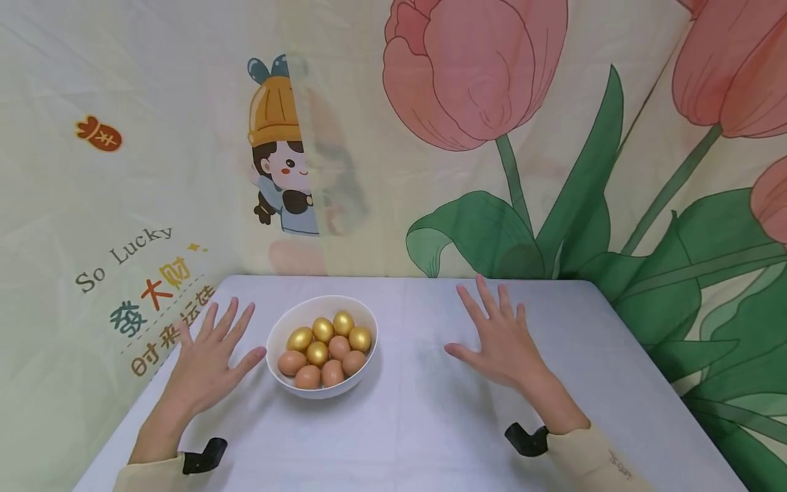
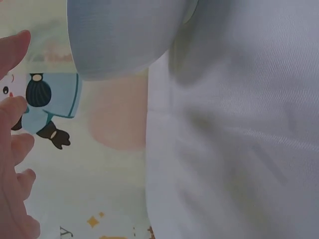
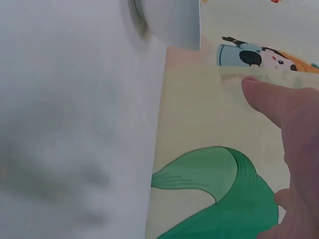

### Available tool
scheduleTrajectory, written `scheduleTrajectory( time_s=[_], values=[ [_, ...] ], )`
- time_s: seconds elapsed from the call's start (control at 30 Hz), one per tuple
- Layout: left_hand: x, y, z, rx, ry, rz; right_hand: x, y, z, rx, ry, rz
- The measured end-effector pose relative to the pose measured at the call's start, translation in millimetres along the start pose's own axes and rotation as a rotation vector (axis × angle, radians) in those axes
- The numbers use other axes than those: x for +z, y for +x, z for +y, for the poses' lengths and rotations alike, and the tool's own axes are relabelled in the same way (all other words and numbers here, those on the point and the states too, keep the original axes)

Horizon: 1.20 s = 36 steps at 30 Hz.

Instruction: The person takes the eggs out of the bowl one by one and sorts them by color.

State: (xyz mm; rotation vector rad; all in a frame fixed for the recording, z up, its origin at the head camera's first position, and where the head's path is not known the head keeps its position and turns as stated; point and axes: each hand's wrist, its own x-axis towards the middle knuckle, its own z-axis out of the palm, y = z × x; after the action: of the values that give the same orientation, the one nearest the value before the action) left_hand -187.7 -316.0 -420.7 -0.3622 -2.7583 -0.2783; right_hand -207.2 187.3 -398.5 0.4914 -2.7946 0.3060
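A white bowl (image 1: pixel 322 394) stands on the table, left of its middle. It holds several gold eggs (image 1: pixel 322 329) toward the back and several brown eggs (image 1: pixel 333 374) mostly toward the front. My left hand (image 1: pixel 208 365) hovers just left of the bowl, fingers spread and holding nothing. To the right, some way from the bowl, my right hand (image 1: pixel 501 335) is also spread out over the table with nothing in it. Both wrist views show the bowl's outer wall, (image 2: pixel 119 40) in the left one near the top, while its eggs are hidden there.
A white cloth covers the table (image 1: pixel 406 437). Behind it hangs a printed backdrop (image 1: pixel 356 137) with tulips, a cartoon child and lettering. Each wrist wears a black strap piece, one (image 1: pixel 205 456) on the left and another (image 1: pixel 527 439) on the right.
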Motion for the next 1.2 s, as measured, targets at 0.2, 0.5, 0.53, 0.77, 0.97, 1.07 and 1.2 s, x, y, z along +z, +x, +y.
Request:
scheduleTrajectory(
  time_s=[0.2, 0.5, 0.53, 0.77, 0.97, 1.07, 1.2],
  values=[
    [7.1, 0.2, 5.3, -0.026, -0.117, -0.041, 12, 8, -16, -0.005, 0.074, 0.006],
    [17.6, 0.9, 14.3, -0.091, -0.304, -0.118, 27, 22, -43, -0.006, 0.211, -0.027],
    [18.2, 1.0, 15.8, -0.1, -0.326, -0.126, 28, 24, -45, -0.006, 0.222, -0.032],
    [18.8, 0.4, 23.7, -0.143, -0.43, -0.145, 34, 33, -64, 0.026, 0.328, -0.077],
    [19.9, 0.5, 28.0, -0.178, -0.506, -0.133, 36, 42, -79, 0.044, 0.438, -0.078],
    [20.3, -0.6, 30.5, -0.213, -0.552, -0.143, 36, 47, -86, 0.043, 0.505, -0.071],
    [20.7, -2.6, 32.6, -0.237, -0.648, -0.152, 38, 54, -95, 0.026, 0.592, -0.051]
  ],
)
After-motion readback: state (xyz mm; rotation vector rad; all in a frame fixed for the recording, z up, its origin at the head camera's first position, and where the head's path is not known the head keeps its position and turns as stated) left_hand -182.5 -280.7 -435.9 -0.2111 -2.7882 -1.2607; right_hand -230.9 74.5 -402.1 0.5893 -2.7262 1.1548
